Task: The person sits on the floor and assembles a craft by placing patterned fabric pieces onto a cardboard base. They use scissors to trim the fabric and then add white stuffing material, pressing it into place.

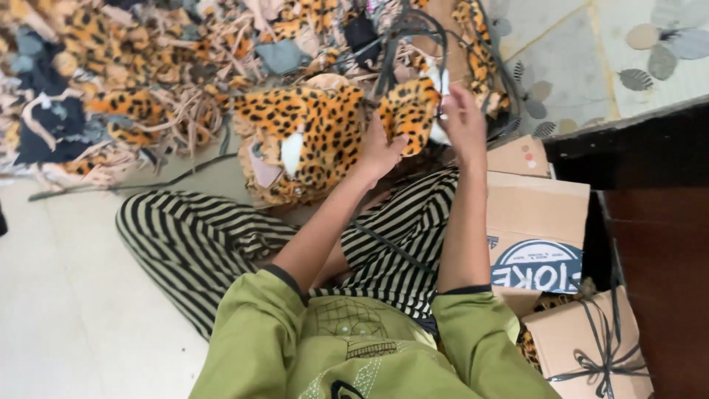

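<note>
Head view looks down on a pale floor (66,295) where a person sits cross-legged in striped trousers (192,244) and a green top. Across the far left spreads a wide heap of leopard-print scraps (125,81), mixed with tan strips and dark cloth. Near the right stand two cardboard boxes (535,214), one tied with dark ribbon, against a dark wooden cabinet (650,222). In the middle, just beyond the knees, sits a larger leopard-print plush piece (306,140) with a white patch, seemingly set down already. Smaller, and held up just to its right, is the leopard-print fabric piece (410,111) now in hand. The left hand (380,151) is closed on its lower edge; the right hand (465,122) pinches its right side, where something white shows. Judging by the heap, much material remains unhandled.
</note>
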